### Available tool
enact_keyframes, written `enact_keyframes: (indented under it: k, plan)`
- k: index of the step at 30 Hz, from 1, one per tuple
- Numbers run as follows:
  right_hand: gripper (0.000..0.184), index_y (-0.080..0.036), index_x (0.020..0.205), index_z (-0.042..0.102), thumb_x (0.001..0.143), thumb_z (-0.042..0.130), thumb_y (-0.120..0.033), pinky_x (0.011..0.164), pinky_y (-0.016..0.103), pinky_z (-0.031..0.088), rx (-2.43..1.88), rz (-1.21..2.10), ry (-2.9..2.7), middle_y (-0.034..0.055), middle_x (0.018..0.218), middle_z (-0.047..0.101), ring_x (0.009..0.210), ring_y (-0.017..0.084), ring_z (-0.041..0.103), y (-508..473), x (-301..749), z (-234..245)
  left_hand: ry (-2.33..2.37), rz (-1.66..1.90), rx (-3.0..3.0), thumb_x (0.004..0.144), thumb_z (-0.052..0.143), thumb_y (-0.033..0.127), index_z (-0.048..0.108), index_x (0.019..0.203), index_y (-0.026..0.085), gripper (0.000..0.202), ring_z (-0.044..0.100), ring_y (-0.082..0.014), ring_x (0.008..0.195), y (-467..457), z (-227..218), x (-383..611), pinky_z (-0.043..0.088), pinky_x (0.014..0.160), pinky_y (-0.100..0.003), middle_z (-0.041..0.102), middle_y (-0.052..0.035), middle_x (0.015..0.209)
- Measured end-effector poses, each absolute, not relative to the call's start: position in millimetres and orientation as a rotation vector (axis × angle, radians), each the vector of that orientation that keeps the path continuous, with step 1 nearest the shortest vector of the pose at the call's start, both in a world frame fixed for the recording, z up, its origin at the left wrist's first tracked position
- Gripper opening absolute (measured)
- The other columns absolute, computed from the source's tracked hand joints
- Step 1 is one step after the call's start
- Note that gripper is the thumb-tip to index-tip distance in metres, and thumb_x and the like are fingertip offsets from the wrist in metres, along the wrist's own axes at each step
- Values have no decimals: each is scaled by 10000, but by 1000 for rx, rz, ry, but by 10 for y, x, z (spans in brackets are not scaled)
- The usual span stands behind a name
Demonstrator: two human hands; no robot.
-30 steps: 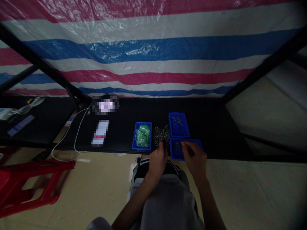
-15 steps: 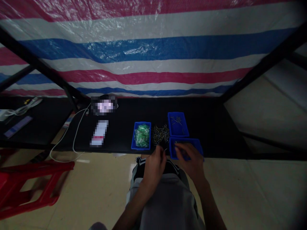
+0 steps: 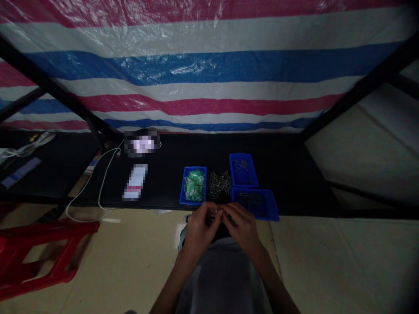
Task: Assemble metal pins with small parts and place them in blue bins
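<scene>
My left hand [image 3: 200, 224] and my right hand [image 3: 241, 226] meet over my lap, just below the front edge of the black table [image 3: 288, 174]. Their fingertips pinch together around a small thin piece, too small and dark to name. Just beyond them lies a loose pile of small metal pins [image 3: 220, 184]. A blue tray of green pieces [image 3: 194, 185] sits left of the pile. Two more blue trays hold a few pins each: a far one [image 3: 243, 169] and a near one [image 3: 258, 204] to the right of my hands.
A blurred phone [image 3: 142, 144] with a white cable [image 3: 102, 183] and a blurred white card [image 3: 135, 182] lie on the table's left part. A red plastic stool [image 3: 42, 253] stands on the floor at left. A striped tarpaulin [image 3: 209, 69] hangs behind the table.
My right hand has left the near blue tray and my left hand has left the pin pile. Both drew back toward my lap and came together, fingertips touching.
</scene>
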State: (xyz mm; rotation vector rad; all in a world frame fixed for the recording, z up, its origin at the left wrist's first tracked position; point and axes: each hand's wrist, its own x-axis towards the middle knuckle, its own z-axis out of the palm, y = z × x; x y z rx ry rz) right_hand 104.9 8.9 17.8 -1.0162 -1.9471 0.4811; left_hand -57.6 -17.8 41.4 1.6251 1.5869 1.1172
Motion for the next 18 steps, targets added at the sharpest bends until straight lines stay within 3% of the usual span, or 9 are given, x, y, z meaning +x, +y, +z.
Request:
enact_keyframes:
  k: [8,18]
  plan:
    - [214,-247,1131,736,1000,603,-140,756,267,608,-1085,667,-1768,35,970,762,853,169,738,22,917,198,1431,1216,1516,958,664,206,696,970,190,38,584,-85,584,-160,432,-589,457,572,-170,671,39,713]
    - [190,-242,1093,744,988,628,-133,786,271,599,-1050,649,-1796,35,985,766,888,170,735,19,911,218,1401,1299,1474,943,687,207,702,926,180,35,548,-81,570,-207,430,-602,446,563,-172,659,31,699]
